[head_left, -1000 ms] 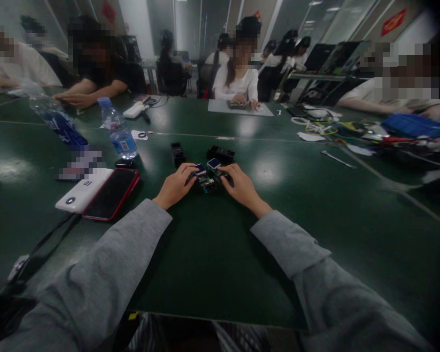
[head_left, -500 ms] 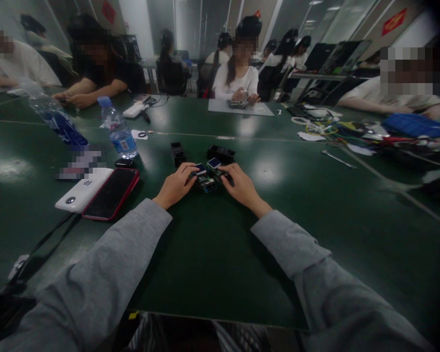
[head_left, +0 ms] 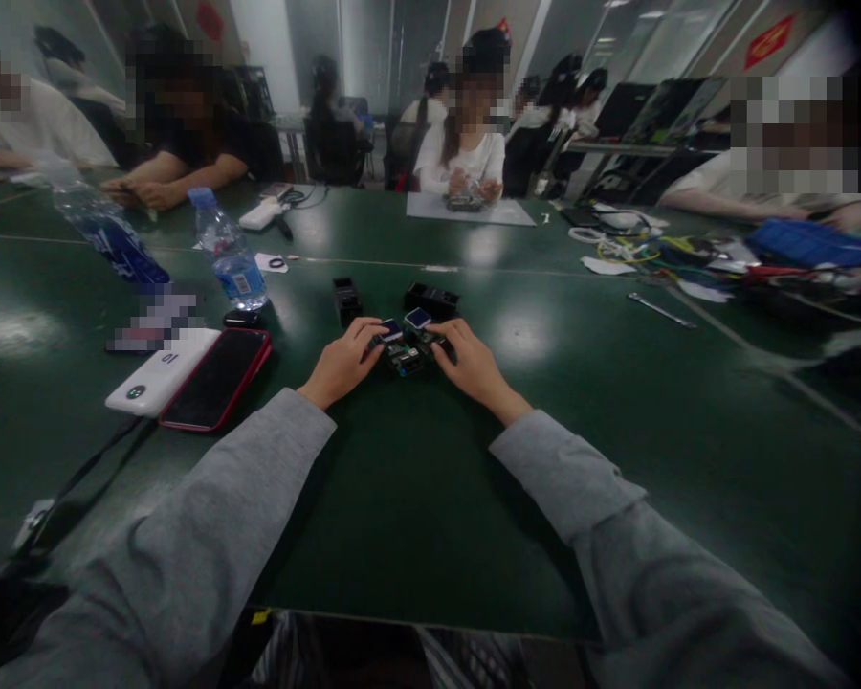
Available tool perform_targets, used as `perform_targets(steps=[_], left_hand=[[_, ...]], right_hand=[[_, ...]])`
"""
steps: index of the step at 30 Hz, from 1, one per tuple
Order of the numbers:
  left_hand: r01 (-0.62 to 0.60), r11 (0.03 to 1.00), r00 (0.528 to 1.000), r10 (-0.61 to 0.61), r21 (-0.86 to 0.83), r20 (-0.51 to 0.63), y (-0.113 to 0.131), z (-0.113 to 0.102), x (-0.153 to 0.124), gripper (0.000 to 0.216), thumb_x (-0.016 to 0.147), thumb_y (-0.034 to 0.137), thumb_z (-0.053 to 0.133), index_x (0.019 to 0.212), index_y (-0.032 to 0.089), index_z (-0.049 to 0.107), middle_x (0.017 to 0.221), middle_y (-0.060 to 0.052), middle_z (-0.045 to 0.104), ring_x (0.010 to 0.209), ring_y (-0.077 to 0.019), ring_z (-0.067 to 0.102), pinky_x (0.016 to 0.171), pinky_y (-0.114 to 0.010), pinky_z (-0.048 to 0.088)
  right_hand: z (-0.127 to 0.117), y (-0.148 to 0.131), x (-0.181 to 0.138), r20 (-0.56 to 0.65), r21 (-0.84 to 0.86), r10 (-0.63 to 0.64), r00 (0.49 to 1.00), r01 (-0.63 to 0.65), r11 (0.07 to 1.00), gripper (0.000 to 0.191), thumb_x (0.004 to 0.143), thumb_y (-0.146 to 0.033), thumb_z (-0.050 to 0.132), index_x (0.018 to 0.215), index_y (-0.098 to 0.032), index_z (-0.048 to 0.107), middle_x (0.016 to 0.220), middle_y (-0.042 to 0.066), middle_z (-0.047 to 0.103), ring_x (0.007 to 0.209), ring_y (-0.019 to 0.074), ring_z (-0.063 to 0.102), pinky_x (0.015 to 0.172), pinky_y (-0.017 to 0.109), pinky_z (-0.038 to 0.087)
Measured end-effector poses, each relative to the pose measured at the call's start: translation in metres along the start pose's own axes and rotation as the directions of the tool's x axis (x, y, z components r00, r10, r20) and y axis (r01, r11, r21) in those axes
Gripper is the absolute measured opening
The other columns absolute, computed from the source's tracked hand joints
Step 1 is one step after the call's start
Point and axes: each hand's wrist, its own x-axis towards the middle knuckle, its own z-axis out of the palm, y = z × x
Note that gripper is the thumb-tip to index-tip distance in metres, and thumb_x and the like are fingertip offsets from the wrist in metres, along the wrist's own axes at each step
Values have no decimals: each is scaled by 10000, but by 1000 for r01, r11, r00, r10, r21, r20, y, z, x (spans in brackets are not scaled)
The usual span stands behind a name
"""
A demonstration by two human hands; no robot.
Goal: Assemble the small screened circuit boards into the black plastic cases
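Observation:
Between my hands, on the green table [head_left: 430,517], are small green circuit boards [head_left: 404,359] set close together. One small dark screen [head_left: 390,331] with a pale frame is beside my left fingertips, and a second screen [head_left: 417,319] sits near my right ones. My left hand [head_left: 341,362] pinches the boards' left side with thumb and fingers. From the other side, my right hand [head_left: 475,366] grips the right edge in the same way. Whether the boards are joined I cannot tell. Just beyond them lie a black housing [head_left: 345,300] and another black housing [head_left: 431,300].
To the left lie a white power bank [head_left: 154,373] and a red-edged phone [head_left: 216,380], with a water bottle [head_left: 233,258] behind. A wrench [head_left: 661,310] and a heap of cables [head_left: 732,268] are on the right. Other people sit around the table.
Almost nothing differs. Both hands keep their hold on the boards, and the whole view has shifted very slightly.

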Motion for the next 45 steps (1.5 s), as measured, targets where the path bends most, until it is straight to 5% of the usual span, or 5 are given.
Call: perform_targets(steps=[45], left_hand=[[15, 1000, 999, -15, 3, 42, -2, 2, 0, 338, 989, 234, 492, 1326, 250, 484, 1328, -70, 539, 868, -162, 662, 778, -331, 578]], right_hand=[[1, 1, 1, -8, 6, 10, 1000, -10, 1000, 363, 971, -308, 447, 1317, -213, 499, 1237, 130, 554, 1060, 288, 608, 846, 466, 554]])
